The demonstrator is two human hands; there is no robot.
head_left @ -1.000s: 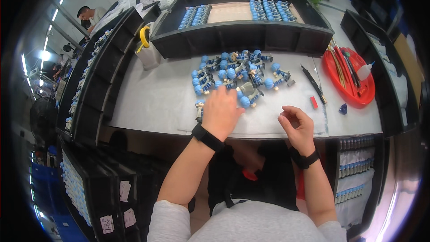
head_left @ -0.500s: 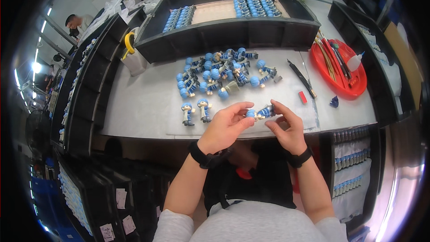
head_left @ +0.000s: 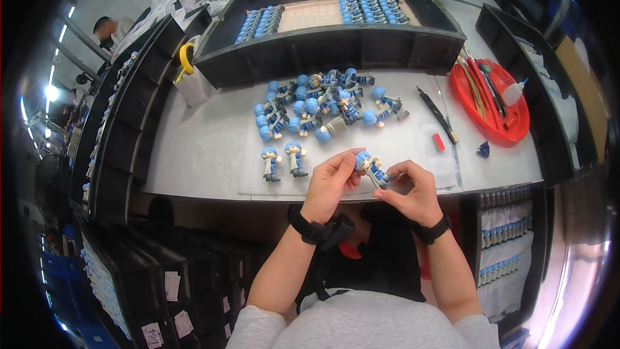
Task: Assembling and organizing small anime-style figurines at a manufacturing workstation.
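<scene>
Between my two hands is a small blue-haired figurine (head_left: 372, 169), tilted, with its face toward me. My left hand (head_left: 334, 179) is closed at its head, thumb and fingers pinching there. My right hand (head_left: 414, 189) grips it by the feet between thumb and fingers. Left of my left hand, two like figurines, one (head_left: 296, 158) beside another (head_left: 270, 163), lie apart from the rest. Beyond my hands is a loose pile of figurines (head_left: 313, 105), many on their sides.
A large black crate (head_left: 329, 48) with rows of figurines stands at the back. To the right are a red tray (head_left: 522, 130) of brushes, a black craft knife (head_left: 438, 115) and a small red block (head_left: 438, 142). A whitish container (head_left: 194, 90) with yellow handles stands left.
The figurine has turned from lying nearly level to a steeper tilt, its face now showing. My right fingers have closed in on its feet, and my left hand has shifted slightly.
</scene>
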